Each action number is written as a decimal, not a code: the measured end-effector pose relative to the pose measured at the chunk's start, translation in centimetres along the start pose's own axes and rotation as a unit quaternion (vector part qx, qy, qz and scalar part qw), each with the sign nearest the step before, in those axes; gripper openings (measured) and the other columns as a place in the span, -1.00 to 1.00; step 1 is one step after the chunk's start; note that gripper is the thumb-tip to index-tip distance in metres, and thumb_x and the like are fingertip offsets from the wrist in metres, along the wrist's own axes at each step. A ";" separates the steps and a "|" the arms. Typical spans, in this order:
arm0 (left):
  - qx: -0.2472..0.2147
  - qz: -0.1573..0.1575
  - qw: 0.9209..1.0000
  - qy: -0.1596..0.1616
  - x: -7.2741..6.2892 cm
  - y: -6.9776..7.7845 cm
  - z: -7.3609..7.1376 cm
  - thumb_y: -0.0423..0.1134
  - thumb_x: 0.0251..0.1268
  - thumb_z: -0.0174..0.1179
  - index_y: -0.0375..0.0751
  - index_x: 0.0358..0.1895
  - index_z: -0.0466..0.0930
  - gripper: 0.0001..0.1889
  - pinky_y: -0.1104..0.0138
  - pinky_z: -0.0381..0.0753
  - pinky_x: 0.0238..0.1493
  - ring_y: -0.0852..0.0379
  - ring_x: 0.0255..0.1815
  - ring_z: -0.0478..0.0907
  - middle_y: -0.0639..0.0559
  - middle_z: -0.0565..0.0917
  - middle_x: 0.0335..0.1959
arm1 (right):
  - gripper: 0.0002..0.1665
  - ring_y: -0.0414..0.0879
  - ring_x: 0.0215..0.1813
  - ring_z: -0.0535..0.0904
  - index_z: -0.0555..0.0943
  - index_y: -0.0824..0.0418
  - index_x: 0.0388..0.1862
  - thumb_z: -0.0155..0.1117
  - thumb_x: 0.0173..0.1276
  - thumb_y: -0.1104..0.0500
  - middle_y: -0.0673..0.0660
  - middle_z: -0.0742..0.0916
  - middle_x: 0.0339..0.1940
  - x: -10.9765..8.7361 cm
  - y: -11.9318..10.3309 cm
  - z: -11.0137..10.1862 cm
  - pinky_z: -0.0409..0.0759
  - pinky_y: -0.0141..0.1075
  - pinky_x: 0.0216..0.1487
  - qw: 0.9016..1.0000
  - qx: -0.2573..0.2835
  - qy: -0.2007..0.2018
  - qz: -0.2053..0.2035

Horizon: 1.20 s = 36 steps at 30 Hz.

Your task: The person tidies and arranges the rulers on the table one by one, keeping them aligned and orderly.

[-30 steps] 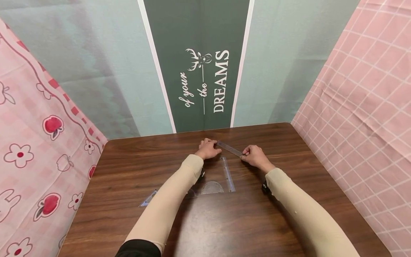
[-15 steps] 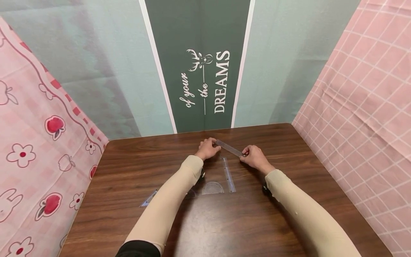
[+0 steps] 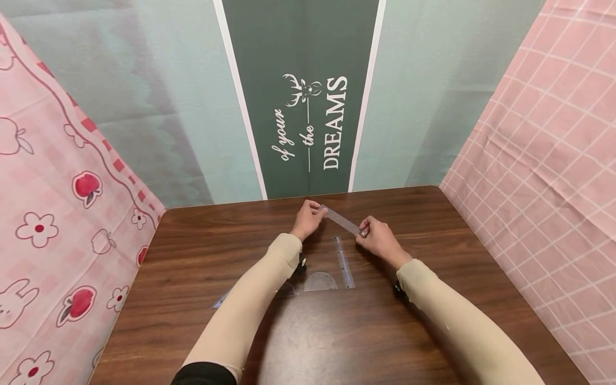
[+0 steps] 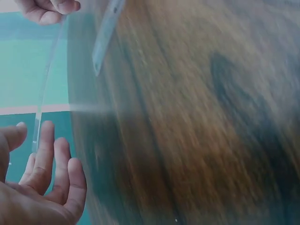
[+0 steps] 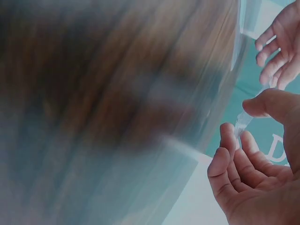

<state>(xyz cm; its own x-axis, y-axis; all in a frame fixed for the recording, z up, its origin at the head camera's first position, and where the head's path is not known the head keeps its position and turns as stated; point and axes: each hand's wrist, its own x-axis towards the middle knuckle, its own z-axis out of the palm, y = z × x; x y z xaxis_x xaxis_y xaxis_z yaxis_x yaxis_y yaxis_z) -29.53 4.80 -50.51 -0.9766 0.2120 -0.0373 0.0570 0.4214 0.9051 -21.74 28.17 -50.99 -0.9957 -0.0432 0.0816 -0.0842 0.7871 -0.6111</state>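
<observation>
A clear ruler (image 3: 343, 220) spans my two hands near the far side of the table, slanting down to the right. My left hand (image 3: 307, 218) holds its far-left end between thumb and fingers. At the other end my right hand (image 3: 379, 239) pinches it with the thumb on one side and curled fingers on the other, as the right wrist view shows at the ruler's tip (image 5: 241, 123). Seen from the left wrist, the ruler (image 4: 47, 79) appears edge-on, raised off the wood.
On the brown table (image 3: 385, 331) lie a second clear ruler (image 3: 345, 262) and a clear protractor (image 3: 320, 282). A blue-edged triangular piece (image 3: 218, 301) shows beside my left forearm, which partly hides it. Another clear curved piece (image 3: 291, 289) is also partly covered. Fabric curtains surround the table.
My left hand has lifted its end of the ruler and shifted slightly away and left. The right hand has moved a little left, still pinching the ruler. The pieces on the table stay put.
</observation>
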 end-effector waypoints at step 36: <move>-0.050 0.028 0.998 0.028 -2.8 0.4 -0.3 -0.23 0.60 0.29 -0.21 0.19 0.53 -0.74 0.41 0.53 -0.35 -0.19 -0.11 0.76 -0.20 0.83 -0.07 | -0.64 -0.12 -0.25 0.59 0.61 0.35 0.05 0.53 0.34 0.43 0.10 0.72 -0.23 -5.4 -1.3 0.2 0.58 -0.40 -0.24 0.989 0.110 -0.034 -0.089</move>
<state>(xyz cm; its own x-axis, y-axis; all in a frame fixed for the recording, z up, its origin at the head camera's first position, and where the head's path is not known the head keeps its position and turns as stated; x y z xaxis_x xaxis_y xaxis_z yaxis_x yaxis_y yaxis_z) -26.82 4.12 -49.91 -0.9827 0.1815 0.0360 0.0935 0.3192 0.9431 -16.23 27.30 -50.81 -0.9639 -0.2167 0.1546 -0.2574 0.6102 -0.7493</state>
